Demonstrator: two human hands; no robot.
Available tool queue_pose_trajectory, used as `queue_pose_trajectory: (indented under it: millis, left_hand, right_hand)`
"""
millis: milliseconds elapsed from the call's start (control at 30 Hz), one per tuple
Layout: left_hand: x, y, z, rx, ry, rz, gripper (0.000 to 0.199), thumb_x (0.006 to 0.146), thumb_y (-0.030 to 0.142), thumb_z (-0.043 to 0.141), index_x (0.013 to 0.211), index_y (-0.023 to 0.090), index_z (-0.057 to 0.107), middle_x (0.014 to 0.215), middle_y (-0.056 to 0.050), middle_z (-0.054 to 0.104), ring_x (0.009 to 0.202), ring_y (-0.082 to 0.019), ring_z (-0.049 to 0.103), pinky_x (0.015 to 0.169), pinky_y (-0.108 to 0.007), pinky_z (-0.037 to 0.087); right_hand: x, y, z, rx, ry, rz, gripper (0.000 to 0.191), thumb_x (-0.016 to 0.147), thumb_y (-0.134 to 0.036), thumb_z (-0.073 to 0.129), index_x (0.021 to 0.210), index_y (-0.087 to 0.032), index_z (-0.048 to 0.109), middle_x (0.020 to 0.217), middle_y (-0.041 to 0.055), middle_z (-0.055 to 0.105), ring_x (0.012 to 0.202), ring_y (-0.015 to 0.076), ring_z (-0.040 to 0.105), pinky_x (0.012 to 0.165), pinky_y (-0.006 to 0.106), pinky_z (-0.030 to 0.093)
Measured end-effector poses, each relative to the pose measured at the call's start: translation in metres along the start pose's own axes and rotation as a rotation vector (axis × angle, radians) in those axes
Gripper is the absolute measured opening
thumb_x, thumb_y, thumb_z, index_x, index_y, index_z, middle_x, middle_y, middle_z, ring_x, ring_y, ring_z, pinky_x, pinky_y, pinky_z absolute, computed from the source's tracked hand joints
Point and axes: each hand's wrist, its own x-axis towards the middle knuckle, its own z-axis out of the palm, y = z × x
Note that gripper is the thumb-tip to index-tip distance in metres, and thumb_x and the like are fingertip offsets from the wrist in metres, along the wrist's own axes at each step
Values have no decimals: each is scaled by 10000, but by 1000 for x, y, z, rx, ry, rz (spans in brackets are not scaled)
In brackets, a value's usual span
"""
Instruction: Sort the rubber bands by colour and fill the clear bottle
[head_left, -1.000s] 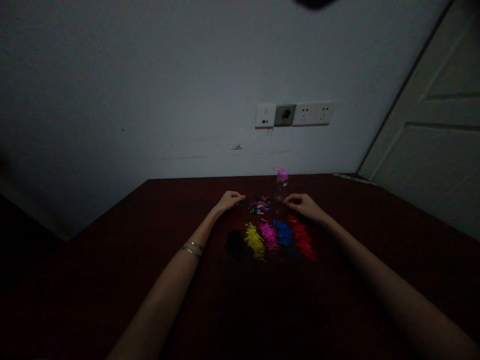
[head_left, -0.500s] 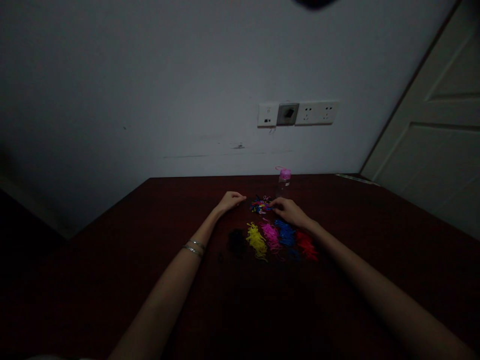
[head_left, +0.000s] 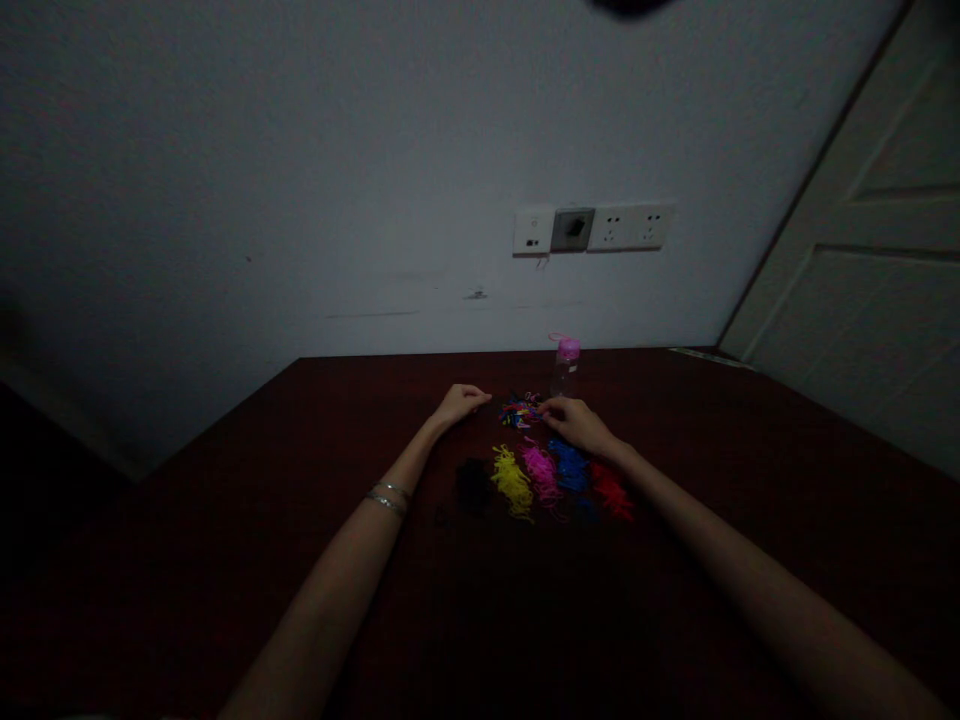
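We face a dark-red wooden desk [head_left: 360,420]. We cannot tell whether the grip of our left hand [head_left: 459,404] or right hand [head_left: 577,423] holds anything. Nearer us lie black, yellow, pink, blue and red strand heaps [head_left: 541,475]; behind our right hand stands a clear, pink-lidded bottle [head_left: 567,363]; between our hands sits a smaller, multicoloured strand heap [head_left: 518,412].

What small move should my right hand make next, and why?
I'd probably pinch one piece from the mixed pile: your right hand is at its edge, and the yellow pile, pink pile, blue pile and red pile nearer you each look one colour.
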Motion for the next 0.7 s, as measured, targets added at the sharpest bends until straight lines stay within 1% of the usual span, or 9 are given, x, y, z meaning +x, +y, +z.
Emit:
queue_pose_trajectory:
  millis: [100, 233, 333, 433, 500, 567, 700]
  left_hand:
    - [1, -1, 0, -1, -1, -3, 378, 641, 468, 628, 712, 97, 636, 459, 46, 434, 426, -46, 334, 426, -188, 225]
    - [1, -1, 0, -16, -3, -6, 369, 633, 456, 637, 713, 96, 639, 451, 48, 429, 420, -47, 331, 426, -189, 224]
    - [1, 0, 0, -16, -9, -21, 349, 626, 431, 649, 723, 96, 646, 443, 49, 426, 418, -49, 332, 423, -189, 225]
    - [0, 1, 1, -11, -24, -21, 334, 632, 412, 646, 728, 93, 651, 444, 46, 431, 418, -50, 334, 420, -190, 222]
    - [0, 2, 1, -5, -34, -12, 327, 635, 405, 642, 727, 92, 654, 456, 42, 440, 423, -49, 337, 420, -189, 223]
    - [0, 2, 1, 3, -44, -6, 321, 632, 397, 641, 730, 92, 657, 460, 42, 441, 427, -49, 341, 421, -187, 226]
    - [1, 4, 0, 20, -82, 0, 299, 631, 363, 627, 751, 91, 664, 466, 39, 453, 426, -50, 349, 426, -185, 238]
  right_hand:
    - [3, 2, -8, 60, -39, -13, 227, 715, -200, 526, 895, -190, 664, 829, 34, 662, 730, 152, 578, 690, 259, 439]
    - [5, -2, -32, 209, -148, -29, 229, 691, -236, 531, 853, -133, 656, 731, 38, 636, 653, 133, 557, 621, 251, 438]
    - [4, -11, -52, 279, -249, -20, 189, 657, -223, 551, 786, -136, 658, 706, 41, 632, 642, 131, 553, 614, 255, 441]
    - [2, -22, -67, 272, -392, 17, 185, 614, -168, 553, 758, -155, 668, 690, 33, 636, 614, 123, 546, 580, 241, 435]
    - [0, -29, -71, 273, -492, 44, 200, 589, -143, 554, 745, -163, 678, 674, 28, 639, 592, 119, 546, 556, 235, 433]
    - [-1, -34, -71, 294, -563, 66, 212, 570, -131, 564, 741, -164, 685, 660, 27, 644, 584, 123, 555, 550, 238, 439]
    - [-2, -36, -68, 321, -627, 106, 227, 550, -134, 601, 757, -165, 691, 651, 26, 656, 603, 135, 579, 564, 247, 454]
